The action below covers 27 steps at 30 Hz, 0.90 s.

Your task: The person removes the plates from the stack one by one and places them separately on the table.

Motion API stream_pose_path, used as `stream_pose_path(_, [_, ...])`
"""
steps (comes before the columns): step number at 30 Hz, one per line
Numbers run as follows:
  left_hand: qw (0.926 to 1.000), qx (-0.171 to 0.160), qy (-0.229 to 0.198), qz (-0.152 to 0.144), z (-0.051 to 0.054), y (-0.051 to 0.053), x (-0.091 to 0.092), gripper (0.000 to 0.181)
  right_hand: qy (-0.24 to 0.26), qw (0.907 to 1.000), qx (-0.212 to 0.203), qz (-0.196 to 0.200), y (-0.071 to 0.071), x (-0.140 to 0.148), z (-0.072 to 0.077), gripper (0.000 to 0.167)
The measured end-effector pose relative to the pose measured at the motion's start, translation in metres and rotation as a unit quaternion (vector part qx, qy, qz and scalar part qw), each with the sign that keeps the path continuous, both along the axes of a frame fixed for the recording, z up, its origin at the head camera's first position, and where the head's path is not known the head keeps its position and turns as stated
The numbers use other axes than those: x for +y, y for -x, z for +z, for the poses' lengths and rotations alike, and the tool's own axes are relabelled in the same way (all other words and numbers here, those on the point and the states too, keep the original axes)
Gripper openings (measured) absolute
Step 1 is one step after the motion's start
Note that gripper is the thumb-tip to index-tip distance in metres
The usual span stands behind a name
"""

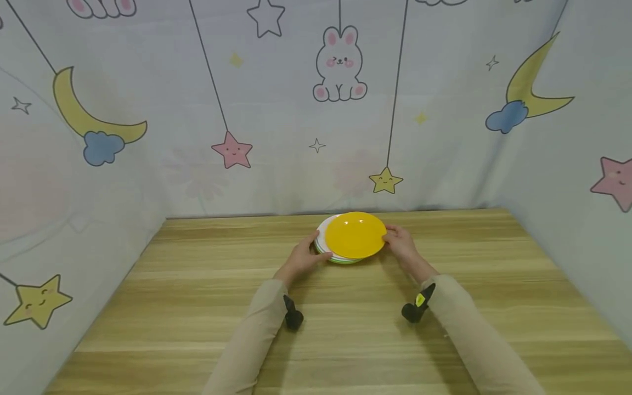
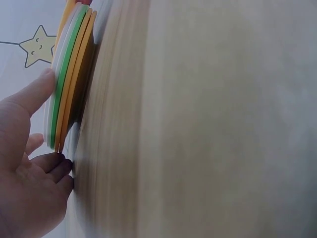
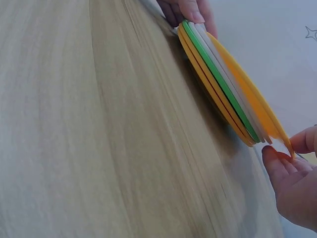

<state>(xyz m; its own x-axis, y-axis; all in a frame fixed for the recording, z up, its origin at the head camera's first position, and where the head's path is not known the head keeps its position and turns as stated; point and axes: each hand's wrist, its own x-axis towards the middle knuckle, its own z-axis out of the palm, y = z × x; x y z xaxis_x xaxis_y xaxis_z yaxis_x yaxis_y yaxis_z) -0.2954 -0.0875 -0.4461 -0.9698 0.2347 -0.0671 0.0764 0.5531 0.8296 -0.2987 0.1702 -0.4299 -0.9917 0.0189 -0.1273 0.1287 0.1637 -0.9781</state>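
Plates lie in a stack close to the far edge of the worktop, near the hanging fabric printed with stars and moons. From the head, only the yellow plate on top, a white crescent beneath it and a thin green rim can be seen; the lowest layers are hidden there. Both wrist views bring out the green plate and 2 orange plates at the bottom, though the pale layers above the green run together and are hard to count. Whether the stack rests fully on the worktop is hard to tell, as its underside is in shadow. Every plate is round and faces up; seen from the head, the stack looks oval, its long axis running left to right. The yellow plate sits shifted to the right and tilted, its right edge parted from the layers below. The left hand grips the stack's left side, thumb on the white rim, its other fingers partly concealed. The right hand pinches the yellow plate's right edge between thumb and fingers. Both beige sleeves are cut off by the bottom border.
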Motion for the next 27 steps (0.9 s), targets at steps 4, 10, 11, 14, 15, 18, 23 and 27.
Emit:
stream_pose_path(4, [0.9999, 0.011, -0.001, -0.007, 0.0, 0.0, -0.001, 0.081, 0.021, 0.9998, -0.007, 0.001, -0.001, 0.006, 0.003, 0.046])
stream_pose_path(10, [1.0, 0.003, 0.002, -0.001, -0.001, 0.002, 0.0, 0.079, 0.062, 0.9976, -0.029, 0.007, -0.003, 0.012, 0.006, 0.048])
stream_pose_path(11, [1.0, 0.002, 0.004, -0.001, -0.002, 0.003, 0.0, 0.079, 0.069, 0.997, -0.034, 0.007, -0.004, 0.013, 0.006, 0.048])
stream_pose_path(14, [1.0, 0.003, 0.007, 0.0, -0.003, 0.003, 0.0, 0.079, 0.08, 0.9959, -0.04, 0.013, -0.006, 0.016, 0.007, 0.049])
stream_pose_path(15, [1.0, 0.003, 0.008, 0.0, -0.004, 0.003, 0.0, 0.079, 0.085, 0.9955, -0.041, 0.014, -0.007, 0.017, 0.007, 0.049])
stream_pose_path(18, [1.0, 0.004, 0.006, 0.0, -0.004, 0.003, 0.0, 0.079, 0.101, 0.994, -0.038, 0.017, -0.01, 0.021, 0.009, 0.051])
stream_pose_path(23, [1.0, 0.001, 0.002, 0.003, -0.003, 0.002, 0.001, 0.079, 0.12, 0.9921, -0.031, 0.023, -0.014, 0.025, 0.013, 0.052])
stream_pose_path(27, [0.9999, 0.0, 0.01, 0.003, -0.002, 0.001, 0.001, 0.079, 0.13, 0.9906, -0.033, 0.026, -0.017, 0.027, 0.016, 0.053])
